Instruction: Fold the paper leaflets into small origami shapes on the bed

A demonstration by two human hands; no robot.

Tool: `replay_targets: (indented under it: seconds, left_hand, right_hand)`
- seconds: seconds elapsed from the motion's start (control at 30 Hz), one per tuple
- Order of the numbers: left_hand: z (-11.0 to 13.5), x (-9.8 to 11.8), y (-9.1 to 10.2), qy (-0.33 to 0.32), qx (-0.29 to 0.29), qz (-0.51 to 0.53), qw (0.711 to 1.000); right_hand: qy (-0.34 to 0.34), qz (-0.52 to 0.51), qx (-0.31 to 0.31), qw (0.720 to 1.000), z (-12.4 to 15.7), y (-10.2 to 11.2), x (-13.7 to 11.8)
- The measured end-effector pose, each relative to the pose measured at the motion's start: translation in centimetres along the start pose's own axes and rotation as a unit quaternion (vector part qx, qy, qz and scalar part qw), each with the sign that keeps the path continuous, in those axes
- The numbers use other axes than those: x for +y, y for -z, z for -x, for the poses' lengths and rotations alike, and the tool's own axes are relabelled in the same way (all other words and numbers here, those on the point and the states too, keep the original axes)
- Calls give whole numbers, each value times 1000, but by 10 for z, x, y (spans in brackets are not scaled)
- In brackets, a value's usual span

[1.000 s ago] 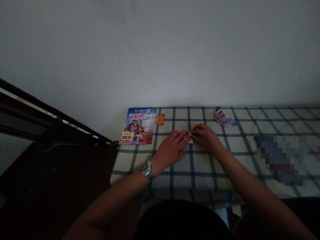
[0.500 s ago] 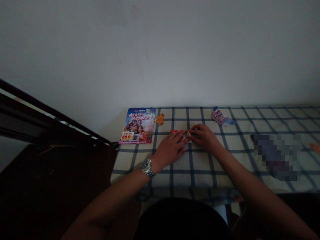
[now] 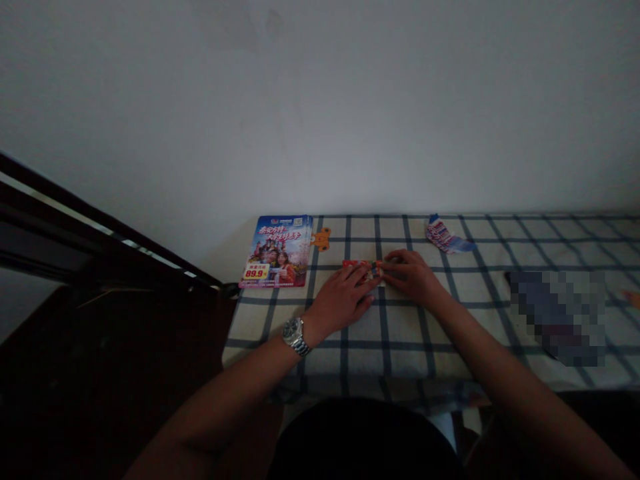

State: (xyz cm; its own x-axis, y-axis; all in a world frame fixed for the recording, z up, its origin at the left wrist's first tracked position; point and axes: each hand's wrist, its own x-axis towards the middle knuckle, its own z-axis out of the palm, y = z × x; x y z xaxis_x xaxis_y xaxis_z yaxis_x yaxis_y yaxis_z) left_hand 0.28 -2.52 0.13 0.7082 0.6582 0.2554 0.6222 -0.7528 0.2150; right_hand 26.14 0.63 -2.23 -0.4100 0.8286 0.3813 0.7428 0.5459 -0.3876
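Observation:
A small red printed piece of paper [image 3: 350, 264] lies on the checked cloth, mostly covered by my hands. My left hand [image 3: 343, 297] rests flat over it with the fingers stretched out, and a metal watch [image 3: 296, 335] circles that wrist. At the paper's right end, my right hand [image 3: 411, 277] has its thumb and fingertips pinched together at the edge. Behind and left of my left hand is an orange bear-shaped piece [image 3: 321, 239]. It touches or nearly touches a stack of glossy printed leaflets [image 3: 275, 250].
Toward the back right sits a bunch of blue, red and white paper scraps [image 3: 445, 237]. A dark, pixelated flat object [image 3: 555, 317] lies on the right of the tablecloth [image 3: 320, 360]. Another person's fingers [image 3: 632, 297] show at the right edge. A wall [image 3: 350, 120] runs behind.
Both hands stay at the red paper with almost no movement. The whole view has shifted very slightly. The other person's fingers show a little less at the right edge.

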Motion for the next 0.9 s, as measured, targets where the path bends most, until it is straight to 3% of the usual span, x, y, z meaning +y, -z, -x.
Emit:
replay_targets:
  seconds: [0.9]
  left_hand:
    - [5, -2, -2, -25, -10, -11, 1000]
  right_hand:
    - [28, 4, -33, 999, 7, 10, -6]
